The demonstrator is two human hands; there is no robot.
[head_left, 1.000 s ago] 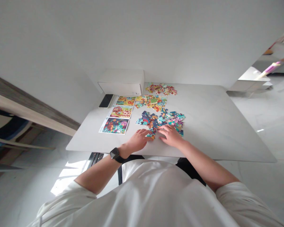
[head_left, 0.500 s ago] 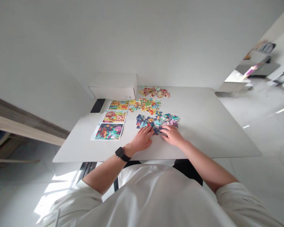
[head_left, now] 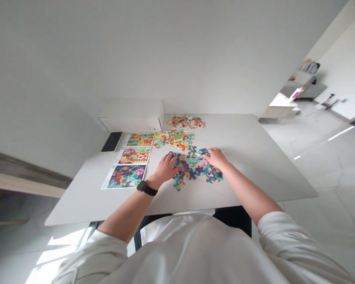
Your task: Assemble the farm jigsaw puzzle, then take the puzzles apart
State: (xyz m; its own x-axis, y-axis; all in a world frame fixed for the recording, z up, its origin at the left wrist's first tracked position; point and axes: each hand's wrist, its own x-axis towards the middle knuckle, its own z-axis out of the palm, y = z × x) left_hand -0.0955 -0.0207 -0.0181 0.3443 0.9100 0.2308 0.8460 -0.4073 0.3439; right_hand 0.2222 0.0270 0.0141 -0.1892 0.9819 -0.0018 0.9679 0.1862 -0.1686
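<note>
A heap of dark blue and purple jigsaw pieces (head_left: 192, 172) lies on the white table between my hands. My left hand (head_left: 166, 169), with a black watch on its wrist, rests at the heap's left edge, fingers spread over the pieces. My right hand (head_left: 216, 157) is at the heap's upper right, its fingertips touching a dark blue piece (head_left: 205, 152); whether they grip it is hidden. One loose teal and yellow piece (head_left: 178, 185) sits nearest to me. Left of the heap is a dark picture card (head_left: 127, 176) with a sea-like scene.
Behind the heap lie a yellow-green pile of pieces (head_left: 179, 138) and a red pile (head_left: 186, 121). Two more picture cards, a farm one (head_left: 134, 155) and an orange one (head_left: 140, 139), lie leftward. A phone (head_left: 111, 142) and a white box (head_left: 131, 124) stand by the wall.
Both hands have moved from the near edge of the dark heap to its left and upper right sides. The pieces have spread toward me. The view has shifted a little.
</note>
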